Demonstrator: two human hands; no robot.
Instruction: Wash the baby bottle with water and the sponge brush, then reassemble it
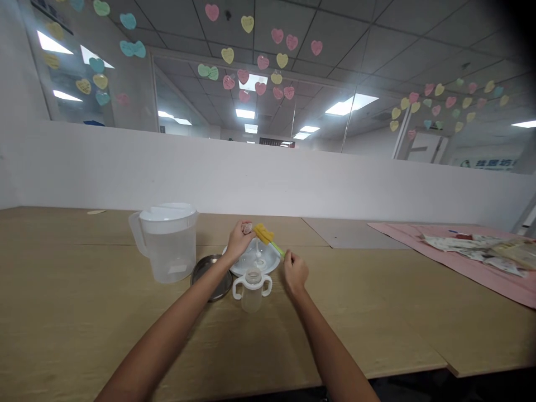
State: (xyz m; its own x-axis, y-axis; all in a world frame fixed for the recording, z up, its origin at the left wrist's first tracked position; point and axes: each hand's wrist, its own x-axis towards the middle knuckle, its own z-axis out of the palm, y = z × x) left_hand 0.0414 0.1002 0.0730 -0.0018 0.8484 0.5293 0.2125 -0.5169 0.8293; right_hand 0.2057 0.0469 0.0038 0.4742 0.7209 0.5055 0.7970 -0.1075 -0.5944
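My left hand (239, 241) is closed on a small translucent piece (247, 228), perhaps a bottle nipple; its exact kind is hard to make out. A sponge brush (264, 234) with a yellow head and green handle is gripped at the handle's end by my right hand (295, 271). The yellow head is right beside the small piece; I cannot tell if they touch. Beneath both hands sits a white bowl (273, 267) with small white parts in it. In front of it a two-handled baby bottle (252, 296) stands upright without a cap.
A large lidded plastic pitcher (173, 251) stands to the left. A round metal dish (221, 287) lies partly behind my left forearm. On the far right, a pink cloth (494, 283) bears plastic-wrapped items (477, 248). A white wall (268, 178) rises behind the table (368, 312).
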